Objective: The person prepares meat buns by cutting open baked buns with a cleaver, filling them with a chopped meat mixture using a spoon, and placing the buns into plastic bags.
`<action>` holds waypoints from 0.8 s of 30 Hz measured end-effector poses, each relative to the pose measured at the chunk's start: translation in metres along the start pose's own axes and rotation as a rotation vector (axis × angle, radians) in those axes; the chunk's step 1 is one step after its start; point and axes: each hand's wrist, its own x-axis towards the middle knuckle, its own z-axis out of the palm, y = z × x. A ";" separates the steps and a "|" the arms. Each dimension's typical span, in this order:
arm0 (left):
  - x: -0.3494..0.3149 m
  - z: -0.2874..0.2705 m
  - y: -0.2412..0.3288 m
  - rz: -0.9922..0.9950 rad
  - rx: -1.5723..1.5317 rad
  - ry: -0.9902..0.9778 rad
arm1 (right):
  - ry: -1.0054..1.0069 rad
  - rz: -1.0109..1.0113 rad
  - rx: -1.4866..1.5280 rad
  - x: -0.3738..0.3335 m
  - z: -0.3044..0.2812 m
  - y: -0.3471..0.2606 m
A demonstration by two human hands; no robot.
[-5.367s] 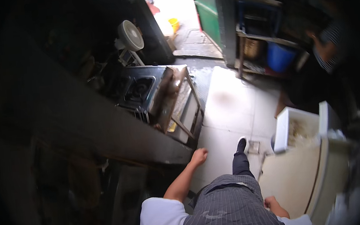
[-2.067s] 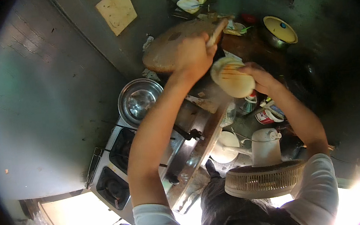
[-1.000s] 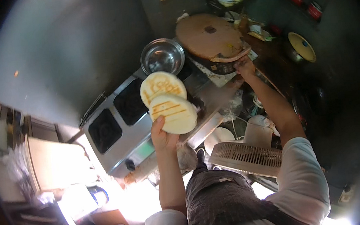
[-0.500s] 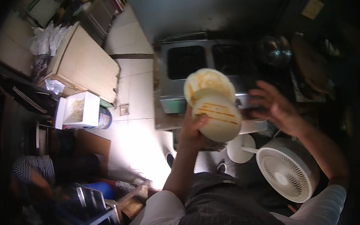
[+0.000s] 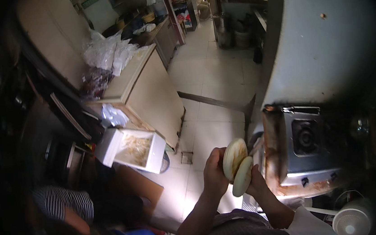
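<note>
Two shallow cream bowls, seen on edge, are in front of my chest: the upper bowl (image 5: 234, 157) and the lower bowl (image 5: 242, 176) lean against each other. My left hand (image 5: 213, 173) grips them from the left side. My right hand (image 5: 256, 186) is closed on the lower bowl's rim from below and to the right. Both forearms rise from the bottom edge, over my striped apron (image 5: 235, 230).
A steel gas stove (image 5: 304, 145) stands right of the bowls, a white fan (image 5: 352, 222) below it. A white box of pale shreds (image 5: 133, 149), a beige counter (image 5: 149, 94) with plastic bags (image 5: 108, 52) lie left. A person in a striped sleeve (image 5: 63, 206) crouches lower left.
My view has swung round toward the tiled floor and the counter. The two bowls stay in my left hand, and my right hand, free before, has come onto the lower bowl.
</note>
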 end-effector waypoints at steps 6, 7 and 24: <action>0.150 -0.096 0.051 -0.194 0.180 -0.195 | 0.046 0.123 0.144 0.134 -0.018 0.018; 0.168 -0.106 0.055 -0.186 0.269 -0.163 | 0.051 0.140 0.214 0.153 -0.016 0.016; 0.698 -0.063 0.150 -0.137 0.848 -0.245 | 0.237 0.112 0.344 0.635 -0.104 -0.221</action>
